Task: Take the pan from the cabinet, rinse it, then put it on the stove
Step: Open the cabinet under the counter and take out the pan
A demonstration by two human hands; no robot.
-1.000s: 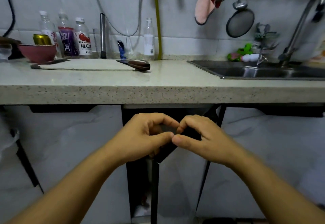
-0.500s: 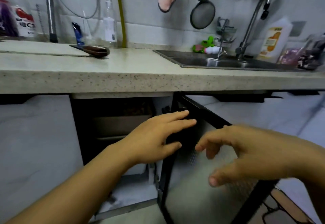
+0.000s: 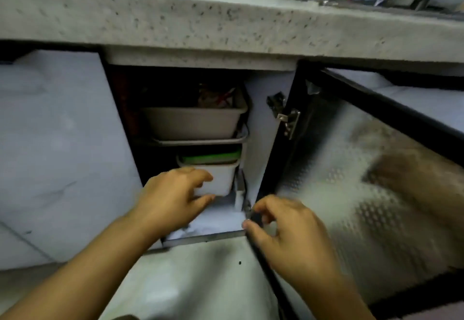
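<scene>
Cabinet (image 3: 190, 108) open, door (image 3: 364, 181) swung right; pan unseen

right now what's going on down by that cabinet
A person is crouched at the open cabinet under the countertop, its door swung out to the right. The left hand reaches in toward a white bin on the lower level; the right hand is at the door's bottom corner. No pan is visible.

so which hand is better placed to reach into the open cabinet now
Left. The left hand is already inside the cabinet opening, by the white bin; the right hand sits at the door's bottom edge.
</scene>
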